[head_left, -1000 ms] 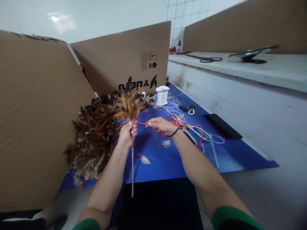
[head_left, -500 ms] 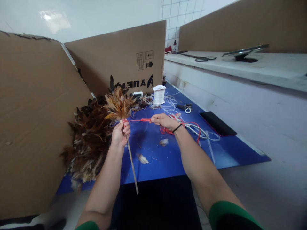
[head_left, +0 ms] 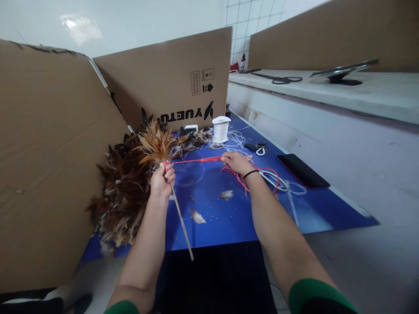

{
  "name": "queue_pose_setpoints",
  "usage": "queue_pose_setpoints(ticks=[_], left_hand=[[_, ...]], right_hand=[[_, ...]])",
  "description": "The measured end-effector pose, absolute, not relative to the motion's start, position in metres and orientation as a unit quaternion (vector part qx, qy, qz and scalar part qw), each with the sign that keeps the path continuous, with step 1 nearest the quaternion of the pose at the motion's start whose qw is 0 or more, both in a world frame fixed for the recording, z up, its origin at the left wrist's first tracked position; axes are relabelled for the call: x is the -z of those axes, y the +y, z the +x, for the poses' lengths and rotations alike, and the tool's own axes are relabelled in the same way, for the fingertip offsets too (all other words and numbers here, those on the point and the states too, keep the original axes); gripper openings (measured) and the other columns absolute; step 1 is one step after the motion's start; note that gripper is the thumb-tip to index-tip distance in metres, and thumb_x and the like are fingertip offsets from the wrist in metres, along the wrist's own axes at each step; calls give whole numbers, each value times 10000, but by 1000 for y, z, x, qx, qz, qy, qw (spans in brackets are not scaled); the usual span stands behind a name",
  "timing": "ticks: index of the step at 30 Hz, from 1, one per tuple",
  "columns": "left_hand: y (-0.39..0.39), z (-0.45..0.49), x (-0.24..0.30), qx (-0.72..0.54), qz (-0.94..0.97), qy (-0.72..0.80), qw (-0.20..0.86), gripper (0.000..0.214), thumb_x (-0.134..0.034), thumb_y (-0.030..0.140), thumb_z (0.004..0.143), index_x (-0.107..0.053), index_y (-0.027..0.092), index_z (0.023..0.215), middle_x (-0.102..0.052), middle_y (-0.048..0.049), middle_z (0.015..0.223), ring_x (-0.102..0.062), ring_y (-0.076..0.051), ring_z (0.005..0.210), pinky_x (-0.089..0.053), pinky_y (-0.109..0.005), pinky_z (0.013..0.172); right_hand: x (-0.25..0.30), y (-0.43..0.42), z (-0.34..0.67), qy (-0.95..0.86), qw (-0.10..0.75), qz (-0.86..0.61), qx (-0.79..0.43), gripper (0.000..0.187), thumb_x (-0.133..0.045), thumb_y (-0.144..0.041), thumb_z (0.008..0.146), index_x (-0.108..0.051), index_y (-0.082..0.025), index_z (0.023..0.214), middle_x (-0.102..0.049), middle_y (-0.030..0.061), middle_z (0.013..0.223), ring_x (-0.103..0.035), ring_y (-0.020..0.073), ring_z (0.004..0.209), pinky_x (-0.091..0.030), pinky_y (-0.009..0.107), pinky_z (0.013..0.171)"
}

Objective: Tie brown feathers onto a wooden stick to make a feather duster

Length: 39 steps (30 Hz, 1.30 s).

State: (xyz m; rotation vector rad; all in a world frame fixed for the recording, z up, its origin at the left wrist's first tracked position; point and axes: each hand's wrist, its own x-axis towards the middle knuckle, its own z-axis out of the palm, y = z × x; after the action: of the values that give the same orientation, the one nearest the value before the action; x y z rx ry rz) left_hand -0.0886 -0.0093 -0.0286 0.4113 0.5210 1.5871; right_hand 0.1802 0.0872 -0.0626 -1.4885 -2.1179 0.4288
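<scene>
My left hand (head_left: 163, 178) is closed round a thin wooden stick (head_left: 181, 220) just under a bunch of brown feathers (head_left: 156, 141) at its upper end. Red string (head_left: 185, 161) wraps the stick at my left fingertips and runs taut to the right. My right hand (head_left: 237, 162) pinches the bundled part of that string, above the blue tabletop (head_left: 212, 226). More loops of it trail below my right wrist, beside silver scissors (head_left: 273, 179) partly hidden by my arm. A big heap of dark brown feathers (head_left: 122, 192) lies left of my left hand.
A white spool (head_left: 221, 130) stands at the back amid loose white string. Small snips (head_left: 255, 147) and a black phone (head_left: 303, 170) lie to the right. Cardboard panels (head_left: 157, 74) wall off the left and back. Loose feathers (head_left: 197, 216) lie near the front.
My right hand has moved to the right with the red string, so the stretch between my hands is longer. The left hand and feathered stick have shifted slightly left in view.
</scene>
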Motion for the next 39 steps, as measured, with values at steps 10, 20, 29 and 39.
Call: queue_pose_setpoints(ticks=[10,20,29,39], left_hand=[[-10,-78,32,-686,226,317,615,143,-492,189,863,-547,95,770,-439,18,575,-318,-10,374,-180,-112,316],[-12,-62,43,-649,298,352,605,151,-586,220,800,-586,73,766,-564,-71,684,-532,-100,545,-304,-140,355],[-16,-58,42,-627,310,364,615,192,-588,243,802,-614,59,759,-509,-40,544,-467,-78,460,-291,-135,345],[-15,-57,44,-610,334,380,610,231,-637,281,765,-596,58,724,-467,-11,514,-379,-41,404,-189,-116,321]], right_hand=[[56,74,162,-813,233,-529,-70,387,-458,-67,728,-657,-159,1046,-621,132,1134,-526,260,1105,-372,389,944],[49,32,98,-785,418,-259,-378,556,-570,-151,672,-499,-172,1223,-549,92,1233,-484,217,1183,-336,384,1032],[63,29,82,-668,413,-244,-569,399,-621,-257,725,-465,-184,1085,-586,0,831,-572,89,620,-466,253,637],[62,26,79,-661,431,-261,-556,297,-667,-253,669,-543,-165,924,-589,-19,738,-552,98,671,-445,249,678]])
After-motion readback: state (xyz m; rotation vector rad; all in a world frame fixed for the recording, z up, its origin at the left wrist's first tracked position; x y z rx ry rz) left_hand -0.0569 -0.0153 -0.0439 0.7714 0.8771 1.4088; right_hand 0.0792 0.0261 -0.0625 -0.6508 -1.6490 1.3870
